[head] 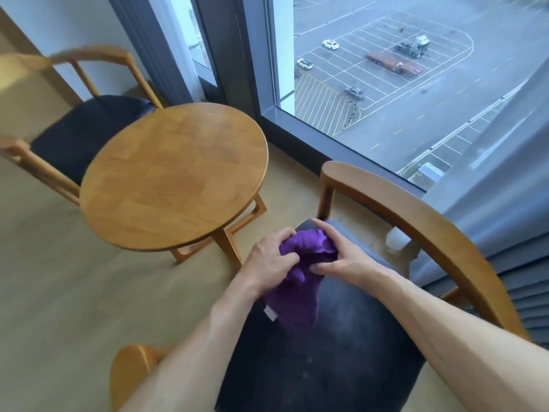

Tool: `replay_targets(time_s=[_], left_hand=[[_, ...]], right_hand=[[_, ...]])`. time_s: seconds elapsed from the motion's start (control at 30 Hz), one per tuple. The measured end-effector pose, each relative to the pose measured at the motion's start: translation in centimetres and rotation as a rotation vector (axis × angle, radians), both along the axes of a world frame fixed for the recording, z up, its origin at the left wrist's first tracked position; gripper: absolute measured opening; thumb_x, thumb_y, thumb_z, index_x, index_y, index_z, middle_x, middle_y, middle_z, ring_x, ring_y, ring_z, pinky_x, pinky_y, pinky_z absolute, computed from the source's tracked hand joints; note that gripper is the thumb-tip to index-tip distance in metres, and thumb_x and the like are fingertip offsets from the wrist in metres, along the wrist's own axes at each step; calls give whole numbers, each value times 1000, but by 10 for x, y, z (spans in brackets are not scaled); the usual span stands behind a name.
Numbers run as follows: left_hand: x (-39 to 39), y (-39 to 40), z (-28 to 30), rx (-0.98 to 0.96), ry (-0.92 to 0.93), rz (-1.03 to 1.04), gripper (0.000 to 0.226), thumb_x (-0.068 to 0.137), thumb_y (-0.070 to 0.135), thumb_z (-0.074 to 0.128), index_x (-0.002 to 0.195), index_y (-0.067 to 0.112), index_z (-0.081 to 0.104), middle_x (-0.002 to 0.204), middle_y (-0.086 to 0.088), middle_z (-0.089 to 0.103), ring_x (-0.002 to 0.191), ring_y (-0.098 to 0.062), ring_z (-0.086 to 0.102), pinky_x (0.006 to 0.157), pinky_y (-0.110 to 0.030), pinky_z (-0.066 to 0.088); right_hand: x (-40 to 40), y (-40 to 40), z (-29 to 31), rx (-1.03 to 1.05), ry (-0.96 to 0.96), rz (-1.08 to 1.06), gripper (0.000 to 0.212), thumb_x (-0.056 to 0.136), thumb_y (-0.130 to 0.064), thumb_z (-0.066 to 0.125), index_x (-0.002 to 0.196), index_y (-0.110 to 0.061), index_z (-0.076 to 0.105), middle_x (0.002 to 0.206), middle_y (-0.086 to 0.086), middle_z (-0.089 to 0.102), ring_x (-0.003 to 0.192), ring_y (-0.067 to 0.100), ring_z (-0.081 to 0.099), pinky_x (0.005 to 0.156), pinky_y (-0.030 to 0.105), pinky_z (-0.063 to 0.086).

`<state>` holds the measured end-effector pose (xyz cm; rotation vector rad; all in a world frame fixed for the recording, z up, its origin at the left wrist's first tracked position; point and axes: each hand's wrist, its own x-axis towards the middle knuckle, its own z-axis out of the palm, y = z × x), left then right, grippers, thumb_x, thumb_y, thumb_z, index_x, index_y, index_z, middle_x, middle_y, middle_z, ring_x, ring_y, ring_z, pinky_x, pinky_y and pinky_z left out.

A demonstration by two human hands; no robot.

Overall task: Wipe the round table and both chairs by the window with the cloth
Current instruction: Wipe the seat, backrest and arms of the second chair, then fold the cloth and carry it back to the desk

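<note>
Both hands, left hand and right hand, bunching purple cloth over near chair (round table just beside)

Pale wood-look floor underfoot, plain light wall off to the left. Big floor-to-ceiling window in a dark grey frame, cool daylight pouring in, and far below a marked-out car park with a lorry and a few cars.
</note>
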<state>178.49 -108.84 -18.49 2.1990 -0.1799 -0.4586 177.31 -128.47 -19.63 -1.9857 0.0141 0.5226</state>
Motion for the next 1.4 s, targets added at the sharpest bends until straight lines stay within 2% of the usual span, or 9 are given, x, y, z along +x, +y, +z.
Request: replay_targets(time_s=[0.13,0.23,0.67,0.8,0.93,1.03,1.13,1.33,1.4], left_hand=[[10,20,92,-20,-63,-110,18,74,27,55,91,28,60,82,5,66,82,-14,62,77,-33,50],[16,33,163,-27,-152,-134,13,74,28,57,87,25,59,79,7,64,76,-13,59,67,-19,44],[6,83,473,81,-573,-150,17,90,19,52,86,9,65,84,-9,68,83,-28,64,76,-49,51],[-8,78,503,-42,-602,-91,22,96,10,38,96,18,58,91,-6,65,87,-27,62,77,-49,53],[-24,64,507,-159,-520,-179,14,96,47,44,100,38,54,97,8,64,84,-10,63,73,-35,53],[-31,64,510,-151,-537,-333,66,74,72,69,129,60,35,127,22,53,101,7,61,76,-13,52],[-31,67,509,-47,-723,-411,95,68,45,87,140,55,25,133,18,42,109,7,55,86,-12,53],[-35,76,524,-162,-849,-182,6,94,24,63,93,24,70,83,3,71,78,-13,66,73,-36,55],[-40,79,532,-347,-678,-93,26,99,32,57,82,25,76,82,1,75,77,-14,70,71,-34,54]], right_hand=[[10,13,89,-113,-121,16,32,75,-28,84,93,-9,64,86,16,65,82,34,62,80,48,54],[12,22,161,-152,-239,0,26,74,-37,82,76,-24,60,66,-8,57,63,11,54,65,30,48],[-4,47,469,-28,-631,-61,22,81,-19,80,81,-20,58,67,-9,56,59,0,51,52,11,41],[-19,55,519,-4,-703,-119,12,93,-18,65,82,-20,62,75,0,60,69,13,56,60,22,45],[-30,52,542,29,-645,-205,26,98,-29,55,92,-10,72,83,12,72,74,21,64,66,35,51],[-32,47,546,45,-614,-241,29,100,-31,52,98,-12,74,93,13,76,81,24,72,69,40,58],[-33,45,543,104,-569,-259,29,102,-29,50,100,-11,72,96,11,75,82,24,72,69,38,58],[-37,46,537,244,-536,-112,33,104,-29,49,108,-4,69,103,19,70,85,24,63,72,33,49],[-44,43,538,221,-503,1,36,102,-39,51,104,-11,74,99,13,74,82,19,68,68,27,53]])
